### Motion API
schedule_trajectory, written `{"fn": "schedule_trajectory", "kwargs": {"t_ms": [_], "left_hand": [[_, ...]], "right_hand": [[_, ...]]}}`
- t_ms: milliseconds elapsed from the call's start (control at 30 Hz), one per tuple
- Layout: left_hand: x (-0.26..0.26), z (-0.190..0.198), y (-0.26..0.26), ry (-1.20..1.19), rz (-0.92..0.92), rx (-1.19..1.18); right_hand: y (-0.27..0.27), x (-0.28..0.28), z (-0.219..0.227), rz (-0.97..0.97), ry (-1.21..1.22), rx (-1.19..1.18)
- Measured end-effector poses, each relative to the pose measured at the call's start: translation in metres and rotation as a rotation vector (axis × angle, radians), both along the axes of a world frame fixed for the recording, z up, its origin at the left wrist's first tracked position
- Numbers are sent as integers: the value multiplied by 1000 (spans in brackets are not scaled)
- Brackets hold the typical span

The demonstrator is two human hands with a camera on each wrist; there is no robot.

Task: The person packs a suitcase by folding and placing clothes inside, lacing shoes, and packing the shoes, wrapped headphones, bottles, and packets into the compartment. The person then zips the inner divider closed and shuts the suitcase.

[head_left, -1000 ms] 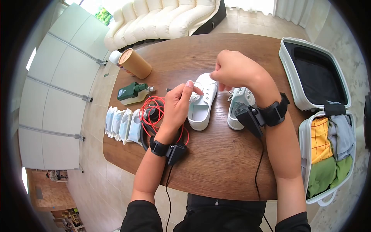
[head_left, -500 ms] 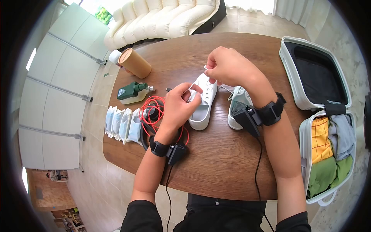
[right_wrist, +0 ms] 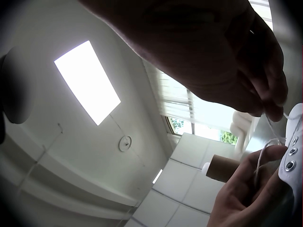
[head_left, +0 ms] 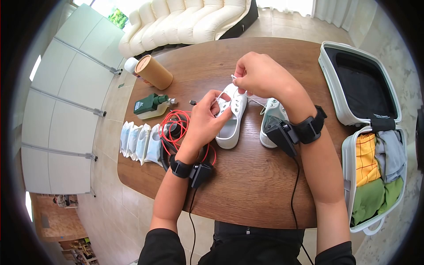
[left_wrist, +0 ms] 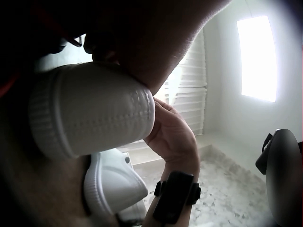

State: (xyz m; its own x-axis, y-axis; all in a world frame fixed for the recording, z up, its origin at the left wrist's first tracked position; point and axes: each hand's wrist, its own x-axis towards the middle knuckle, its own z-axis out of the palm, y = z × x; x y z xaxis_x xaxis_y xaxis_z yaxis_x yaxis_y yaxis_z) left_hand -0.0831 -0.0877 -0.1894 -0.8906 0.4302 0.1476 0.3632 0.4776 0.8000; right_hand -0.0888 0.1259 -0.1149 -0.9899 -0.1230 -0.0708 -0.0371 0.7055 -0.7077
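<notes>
A white sneaker [head_left: 228,140] with metal eyelets sits on the wooden table, toe pointing away. My right hand [head_left: 261,76] is above its toe, pinching a white shoelace [right_wrist: 271,124] between thumb and fingertips. At the sneaker's left side, my left hand [head_left: 208,115] has its thumb over the shoe's opening and its fingers curled, with the lace running over the index finger into the grip. In the left wrist view the sneaker's heel [left_wrist: 106,111] fills the middle. A second white sneaker [head_left: 270,107] stands to the right, partly hidden behind my right wrist.
Left on the table are a red cable [head_left: 174,143], several small packs [head_left: 142,141], a green-topped bottle [head_left: 152,106], a cardboard tube [head_left: 154,73] and a white-capped bottle [head_left: 131,65]. An open suitcase [head_left: 346,194] with folded clothes stands at right.
My right hand has moved left and slightly away from me, over the first sneaker's toe, with lace now showing at its fingertips. The left thumb has lowered toward the shoe's opening.
</notes>
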Motion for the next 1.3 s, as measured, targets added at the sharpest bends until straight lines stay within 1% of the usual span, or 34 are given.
{"fn": "schedule_trajectory", "kwargs": {"t_ms": [67, 300, 367, 400, 467, 533, 633, 700, 767, 800, 867, 967, 1300], "left_hand": [[0, -1, 0, -2, -10, -6], [1, 2, 1, -41, -23, 17], [1, 2, 1, -41, -22, 11], [1, 2, 1, -64, -20, 6], [2, 3, 2, -87, -19, 1], [3, 5, 1, -167, -26, 53], [0, 0, 0, -187, -31, 70], [0, -5, 0, -184, -24, 113], [0, -7, 1, -180, -18, 156], [0, -6, 1, -182, -16, 160], [1, -6, 1, -183, -14, 164], [3, -4, 3, -194, -4, 198], [0, -7, 1, -153, -1, 154]], "right_hand": [[0, -2, -6, -25, 62, 46], [2, -2, -7, -47, 109, 143], [3, 1, 5, -34, -47, 144], [3, 1, 4, -34, -47, 144], [2, 0, -3, -54, 43, 154], [1, -2, -9, -61, 58, 155], [1, -3, -13, -63, 66, 164], [1, -3, -11, -59, 58, 172], [0, -3, -4, -38, -60, 207], [0, -4, -6, -38, -61, 208], [-1, -5, -13, -69, 37, 217], [0, -6, -17, -92, 58, 233], [0, -6, -21, -86, 48, 253]]}}
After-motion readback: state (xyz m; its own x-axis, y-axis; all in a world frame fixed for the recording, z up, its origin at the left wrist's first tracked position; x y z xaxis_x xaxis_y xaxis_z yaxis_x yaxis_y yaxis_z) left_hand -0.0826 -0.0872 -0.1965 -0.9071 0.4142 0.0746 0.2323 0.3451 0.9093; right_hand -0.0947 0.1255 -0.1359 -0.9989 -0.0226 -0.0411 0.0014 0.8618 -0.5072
